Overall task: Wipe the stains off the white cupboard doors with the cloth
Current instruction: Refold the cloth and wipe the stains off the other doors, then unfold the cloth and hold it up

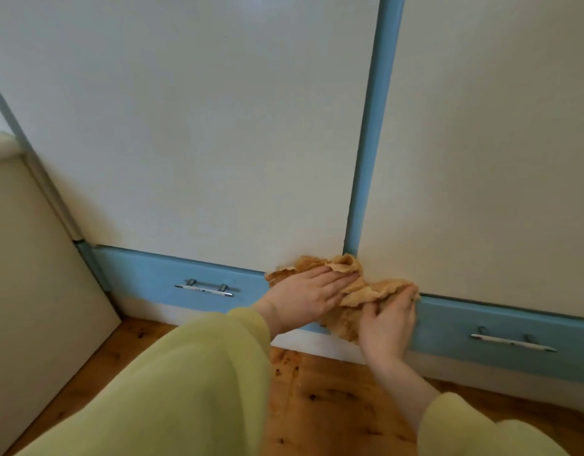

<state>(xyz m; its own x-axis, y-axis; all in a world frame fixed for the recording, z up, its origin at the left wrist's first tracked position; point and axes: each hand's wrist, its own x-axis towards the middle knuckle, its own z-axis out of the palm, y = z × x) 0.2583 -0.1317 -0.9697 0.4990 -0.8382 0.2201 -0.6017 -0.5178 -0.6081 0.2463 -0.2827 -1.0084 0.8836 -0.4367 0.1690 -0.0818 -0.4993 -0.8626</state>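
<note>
The crumpled tan cloth (366, 289) lies against the cupboard front at the foot of the blue strip (369, 143). It covers the bottom right corner of the left door (191, 126) and the bottom left corner of the right door (498, 143), and hangs down over the blue drawer fronts below. The left hand (303, 296) presses flat on the cloth's left part, fingers straight. The right hand (387, 320) grips the cloth's lower right part with curled fingers. Each drawer front carries a metal handle, the left handle (203, 288) and the right handle (511, 340). Yellow-green sleeves (185, 373) cover both arms above a wooden floor (333, 406).
</note>
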